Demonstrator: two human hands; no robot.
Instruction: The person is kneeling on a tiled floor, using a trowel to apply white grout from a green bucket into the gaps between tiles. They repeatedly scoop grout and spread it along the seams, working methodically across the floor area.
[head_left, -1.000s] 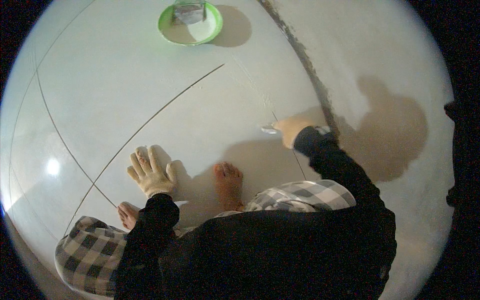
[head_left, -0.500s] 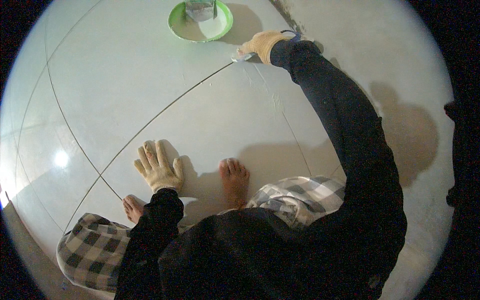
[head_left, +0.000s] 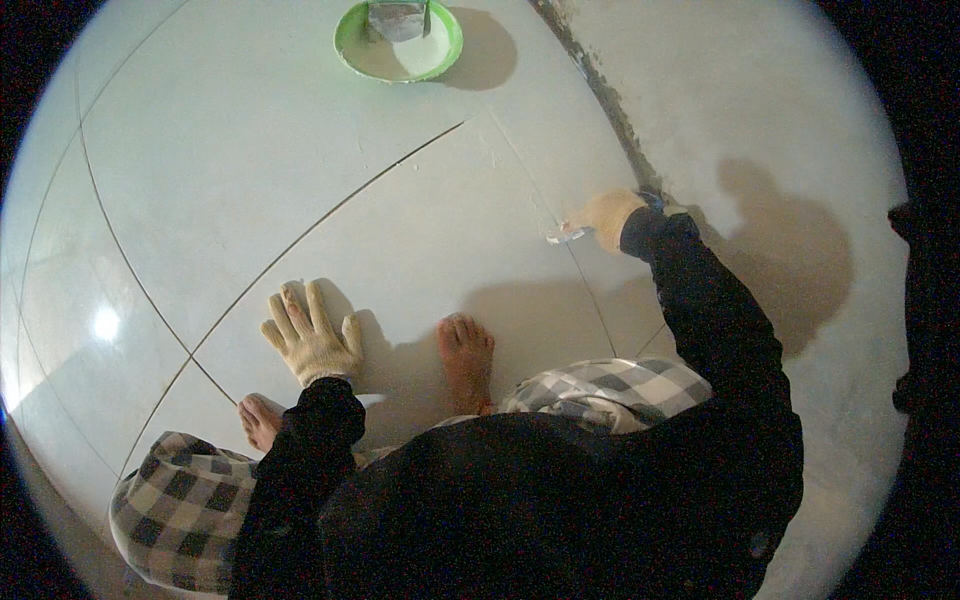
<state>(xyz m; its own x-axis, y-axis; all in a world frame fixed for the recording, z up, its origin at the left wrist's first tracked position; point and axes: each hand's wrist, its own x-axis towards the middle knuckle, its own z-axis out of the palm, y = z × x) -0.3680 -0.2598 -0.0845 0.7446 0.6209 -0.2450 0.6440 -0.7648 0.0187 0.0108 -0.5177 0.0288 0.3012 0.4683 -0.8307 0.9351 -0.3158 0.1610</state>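
Note:
My left hand (head_left: 312, 335), in a cream knit glove, lies flat on the pale floor tiles (head_left: 400, 230) with its fingers spread. My right hand (head_left: 607, 217), gloved alike, is closed around a small scraper (head_left: 566, 238) whose pale blade rests on a tile joint (head_left: 588, 283) at the right. Its handle is hidden inside the glove. Above the blade, that joint shows as a faint, smeared line; below, it is darker. Far ahead stands a green bowl (head_left: 458, 48) containing white paste (head_left: 410, 60), with a wide metal blade (head_left: 398, 20) leaning in it.
A dark, open tile joint (head_left: 330, 213) runs diagonally across the floor and crosses another (head_left: 130, 262) at the left. A rough dark edge (head_left: 610, 100) borders the tiles against a grey surface (head_left: 720, 90) at the right. My bare feet (head_left: 466, 355) stand close by.
My right hand has drawn the scraper toward me and to the right, along the joint, from the far joint corner. My left hand stays planted on the floor.

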